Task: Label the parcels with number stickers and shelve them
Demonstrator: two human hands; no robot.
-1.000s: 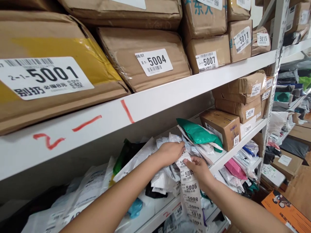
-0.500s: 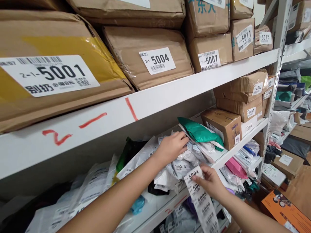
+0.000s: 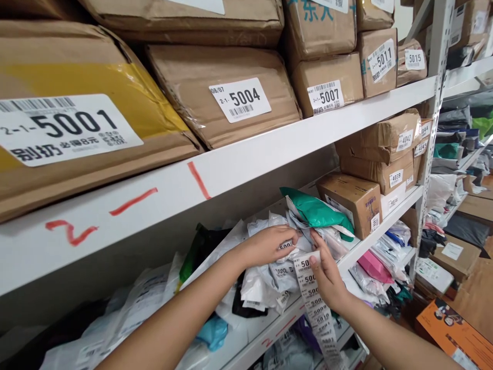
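My right hand [image 3: 329, 277] clamps 1 label strip [image 3: 319, 313]; my left hand [image 3: 265, 246] touches white bags [image 3: 265, 277], fingers [image 3: 288, 235] gripping or not I cannot tell.

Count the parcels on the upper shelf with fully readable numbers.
5, running left to right along the upper shelf: 5001, 5004, 5007, 5011, and 5015 beside the post. Stacked parcels above show no readable number; others may be hidden behind.

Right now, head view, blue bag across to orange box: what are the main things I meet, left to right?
Blue bag → left hand → right hand, holding the label strip → pink package → orange box.
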